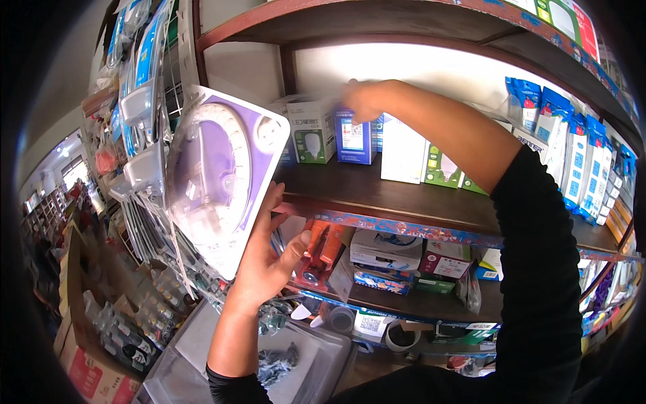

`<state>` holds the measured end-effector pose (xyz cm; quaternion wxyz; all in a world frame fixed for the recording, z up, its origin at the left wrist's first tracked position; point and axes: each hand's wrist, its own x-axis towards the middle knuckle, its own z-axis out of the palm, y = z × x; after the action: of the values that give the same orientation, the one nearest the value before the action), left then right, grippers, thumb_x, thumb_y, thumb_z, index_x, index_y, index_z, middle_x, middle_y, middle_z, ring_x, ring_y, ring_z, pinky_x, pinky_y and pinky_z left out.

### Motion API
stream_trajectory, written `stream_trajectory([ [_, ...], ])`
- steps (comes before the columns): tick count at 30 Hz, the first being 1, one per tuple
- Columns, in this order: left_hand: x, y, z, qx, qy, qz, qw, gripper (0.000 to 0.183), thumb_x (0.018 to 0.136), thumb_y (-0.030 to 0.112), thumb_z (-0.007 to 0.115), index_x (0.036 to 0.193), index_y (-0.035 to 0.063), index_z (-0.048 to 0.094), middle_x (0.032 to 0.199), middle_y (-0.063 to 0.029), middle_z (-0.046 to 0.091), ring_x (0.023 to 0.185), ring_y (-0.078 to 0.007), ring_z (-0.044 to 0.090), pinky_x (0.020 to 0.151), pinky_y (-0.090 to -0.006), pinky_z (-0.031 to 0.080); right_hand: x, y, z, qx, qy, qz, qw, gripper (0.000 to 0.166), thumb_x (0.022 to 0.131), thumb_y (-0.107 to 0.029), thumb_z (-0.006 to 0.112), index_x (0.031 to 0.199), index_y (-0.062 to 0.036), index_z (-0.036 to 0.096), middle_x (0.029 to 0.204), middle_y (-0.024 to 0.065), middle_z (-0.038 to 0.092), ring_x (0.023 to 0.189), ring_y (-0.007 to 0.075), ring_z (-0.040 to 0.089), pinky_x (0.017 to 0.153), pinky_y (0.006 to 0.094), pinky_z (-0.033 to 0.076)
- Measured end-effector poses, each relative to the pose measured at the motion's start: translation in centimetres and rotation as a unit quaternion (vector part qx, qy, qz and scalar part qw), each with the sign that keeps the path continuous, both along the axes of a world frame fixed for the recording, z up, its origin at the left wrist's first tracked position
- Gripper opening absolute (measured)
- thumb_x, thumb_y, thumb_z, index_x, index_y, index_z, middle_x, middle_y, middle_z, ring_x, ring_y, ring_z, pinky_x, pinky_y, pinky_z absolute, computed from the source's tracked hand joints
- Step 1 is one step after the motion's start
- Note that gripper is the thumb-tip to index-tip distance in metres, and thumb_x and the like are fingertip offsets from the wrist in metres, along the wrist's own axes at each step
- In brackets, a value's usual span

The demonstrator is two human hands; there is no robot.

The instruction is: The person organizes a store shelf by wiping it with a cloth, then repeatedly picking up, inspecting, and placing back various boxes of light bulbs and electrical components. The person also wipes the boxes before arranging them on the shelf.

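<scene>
My right hand (368, 98) reaches over a row of bulb boxes on the upper shelf, at the top of a blue-purple box (356, 139). Its fingers are blurred, and whether they grip the box cannot be told. To the left of it stands a white and green LED bulb box (311, 134); to the right are a white box (402, 151) and a green and white bulb box (441, 164). My left hand (270, 252) is beside a purple-backed blister pack (242, 151), thumb apart from the fingers, near the shelf's front edge (373, 222).
Power strips in blue packaging (575, 156) stand at the shelf's right. Below are orange-handled items (323, 242), cartons (386, 250) and a grey plastic bin (313, 348). Hanging packs (144, 108) crowd the left, with bottles (131, 338) in a cardboard box (96, 373) on the floor side.
</scene>
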<state>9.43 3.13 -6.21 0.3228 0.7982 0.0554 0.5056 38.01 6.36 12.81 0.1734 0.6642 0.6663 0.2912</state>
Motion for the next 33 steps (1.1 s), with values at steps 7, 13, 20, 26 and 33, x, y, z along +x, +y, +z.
stream_trajectory([
  [7,1.2,-0.1,-1.0,0.065,0.036,0.066,0.995,0.064,0.086,0.012,0.07,0.14,-0.004,0.04,0.14,-0.027,0.043,0.129,-0.0368,0.046,0.108,-0.0429,0.037,0.4,-0.2,0.9,0.027,0.064,0.013,0.998,0.053,0.08,-0.022,0.074,0.126,-0.0001,0.058,0.124,0.0234,0.058,0.112,0.0376,0.059,0.094,0.0442,0.05],
  [13,1.1,-0.8,-1.8,0.076,0.06,0.07,0.993,0.065,0.085,0.01,0.07,0.142,0.0005,0.041,0.142,-0.0183,0.043,0.13,-0.0298,0.045,0.108,-0.0428,0.037,-1.3,-0.8,1.2,0.021,0.079,0.011,0.997,0.05,0.08,-0.02,0.074,0.123,-0.0009,0.059,0.124,0.0221,0.058,0.114,0.0368,0.058,0.094,0.0438,0.051],
  [20,1.7,-2.0,-2.1,0.095,0.067,0.067,0.991,0.062,0.084,0.01,0.07,0.139,-0.0003,0.043,0.141,-0.0197,0.044,0.131,-0.0324,0.044,0.107,-0.0432,0.038,3.0,3.2,-0.2,0.093,0.079,0.024,0.992,0.053,0.079,-0.031,0.077,0.115,0.0048,0.064,0.12,0.0211,0.062,0.108,0.0334,0.063,0.089,0.0435,0.053],
  [26,0.8,-2.5,-3.0,0.095,0.062,0.09,0.989,0.061,0.084,0.01,0.07,0.138,-0.0018,0.044,0.14,-0.0228,0.045,0.131,-0.0358,0.045,0.108,-0.0415,0.037,-1.0,-1.3,3.0,0.022,0.143,-0.044,0.989,0.064,0.087,-0.045,0.067,0.13,0.0007,0.052,0.13,0.0219,0.055,0.121,0.0352,0.054,0.099,0.0439,0.047],
  [33,1.7,-2.8,-3.2,0.121,0.061,0.09,0.987,0.063,0.083,0.011,0.071,0.138,-0.0041,0.042,0.141,-0.0257,0.042,0.131,-0.0414,0.043,0.109,-0.0429,0.035,-1.1,-7.9,5.5,-0.059,0.174,-0.156,0.97,0.095,0.079,-0.069,0.065,0.138,0.0031,0.044,0.135,0.029,0.051,0.126,0.0395,0.05,0.103,0.0425,0.042],
])
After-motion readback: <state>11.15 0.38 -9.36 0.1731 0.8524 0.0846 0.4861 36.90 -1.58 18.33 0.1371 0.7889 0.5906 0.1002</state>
